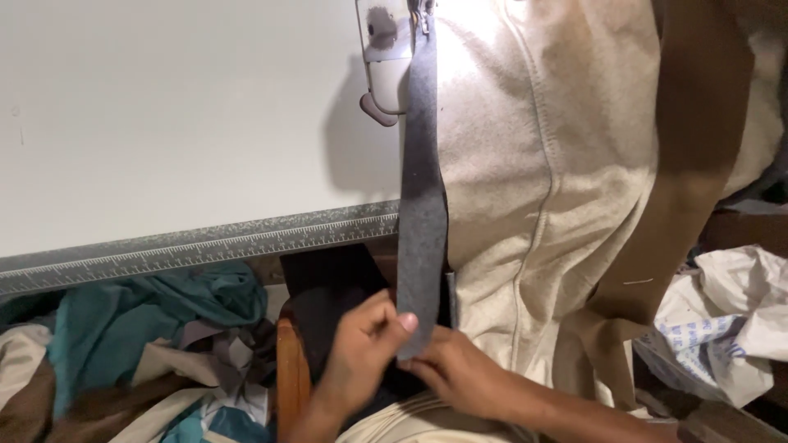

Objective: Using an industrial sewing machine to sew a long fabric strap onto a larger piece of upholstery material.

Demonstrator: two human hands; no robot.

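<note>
**Both hands pinch the end of a grey strip**

The strip's far end is hidden at the sewing machine head (386,57). The left hand (361,353) and right hand (460,373) pinch the grey fabric strip (423,205) at its near end. Above them lie a white table (164,107), beige fabric (533,164), and scraps (148,328) to the left.

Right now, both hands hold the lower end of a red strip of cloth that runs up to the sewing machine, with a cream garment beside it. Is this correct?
Not quite: the strip is dark grey, not red. The head view shows it. The rest holds: the left hand and right hand hold its lower end, it runs up to the sewing machine, and a cream garment lies beside it.
</note>
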